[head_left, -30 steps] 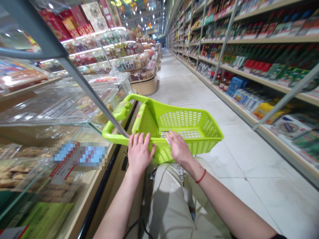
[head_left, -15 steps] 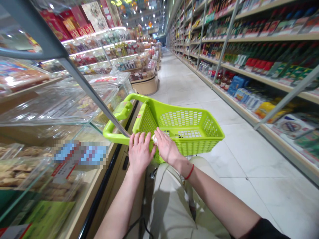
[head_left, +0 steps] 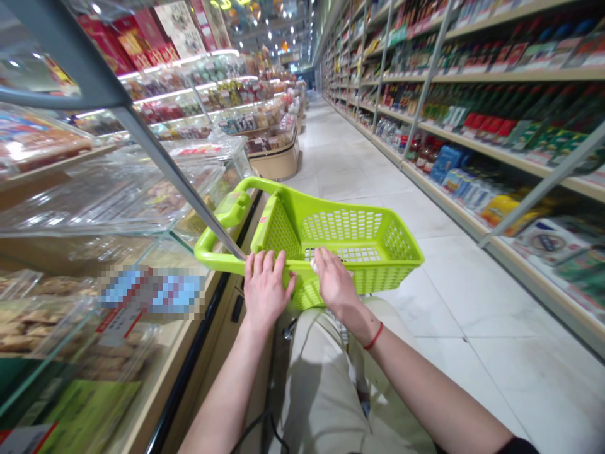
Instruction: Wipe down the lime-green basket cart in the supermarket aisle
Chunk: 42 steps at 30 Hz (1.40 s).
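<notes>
A lime-green plastic shopping basket (head_left: pixel 373 236) with a long handle (head_left: pixel 215 243) rests against my knees in a store aisle. My left hand (head_left: pixel 265 290) grips the basket's near rim, fingers curled over the edge. Just to the right of it, my right hand (head_left: pixel 334 282) presses on the same rim, closed on a small white thing that peeks out from under the fingers; I cannot make out what it is. A red cord circles my right wrist. The basket looks bare inside.
A glass-fronted display counter (head_left: pixel 118 208) with packaged pastries runs close along my left. Tall shelves (head_left: pixel 472 120) of bottles and boxes line the right. Between them a white tiled aisle (head_left: pixel 449 302) stretches ahead. Further display cases (head_left: pixel 274 148) stand ahead on the left.
My right hand slid left along the near rim to meet my left hand, then back right. The left hand and the basket stayed put.
</notes>
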Tool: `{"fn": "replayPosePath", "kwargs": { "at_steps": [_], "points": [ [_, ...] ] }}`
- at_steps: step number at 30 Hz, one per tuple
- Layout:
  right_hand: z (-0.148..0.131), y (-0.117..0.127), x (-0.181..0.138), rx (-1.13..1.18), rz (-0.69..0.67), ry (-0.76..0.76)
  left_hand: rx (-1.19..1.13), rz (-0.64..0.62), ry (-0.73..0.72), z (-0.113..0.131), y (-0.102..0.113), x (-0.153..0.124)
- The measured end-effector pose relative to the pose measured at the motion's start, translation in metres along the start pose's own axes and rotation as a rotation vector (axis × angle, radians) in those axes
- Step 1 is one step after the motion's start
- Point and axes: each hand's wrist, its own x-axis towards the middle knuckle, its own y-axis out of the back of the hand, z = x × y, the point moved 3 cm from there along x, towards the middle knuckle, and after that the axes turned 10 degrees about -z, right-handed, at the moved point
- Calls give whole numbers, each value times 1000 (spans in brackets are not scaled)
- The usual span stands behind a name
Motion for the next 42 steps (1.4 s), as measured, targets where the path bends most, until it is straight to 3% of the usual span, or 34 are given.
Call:
{"fn": "replayPosePath", "kwargs": {
  "at_steps": [7, 18, 33, 42],
  "points": [
    [-45, 1, 13, -41, -26, 160, -8, -14, -6, 0, 1, 0],
    [29, 0, -15, -130, 87, 100, 2, -14, -3, -1, 0, 0],
    [7, -1, -1, 12, 0, 90, -7, -108, -151, 38, -13, 0],
    [53, 6, -24, -185, 138, 84, -14, -92, -132, 38, -13, -1]
  ]
}}
